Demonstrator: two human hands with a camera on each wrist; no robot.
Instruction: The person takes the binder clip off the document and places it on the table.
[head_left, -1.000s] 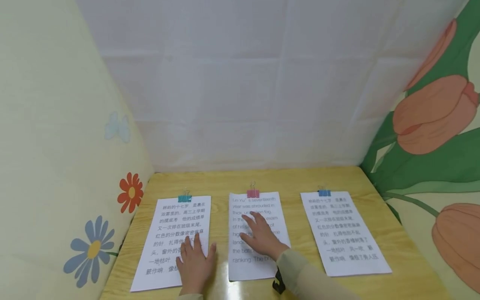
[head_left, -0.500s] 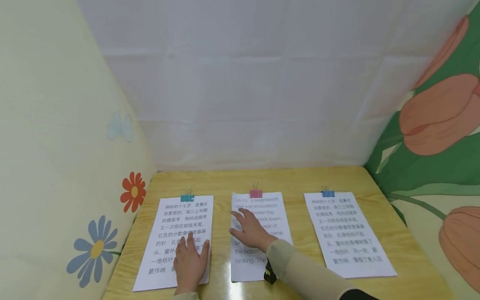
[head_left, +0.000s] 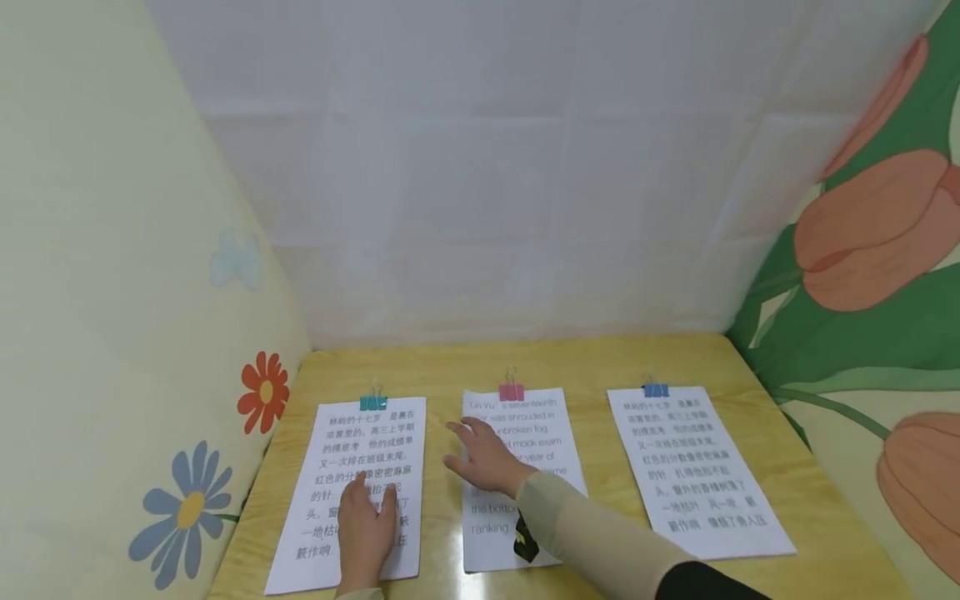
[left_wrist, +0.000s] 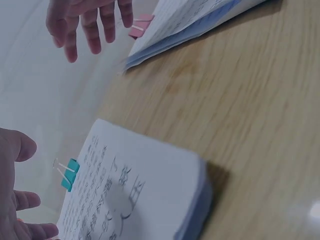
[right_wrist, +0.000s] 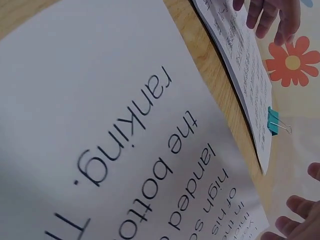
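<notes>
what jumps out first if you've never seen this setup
Three clipped stacks of printed paper lie in a row on the wooden table: the left stack with a teal clip, the middle stack with a pink clip, the right stack with a blue clip. The left hand lies on the left stack, and the right hand on the middle one. Flowered panels stand at both sides.
</notes>
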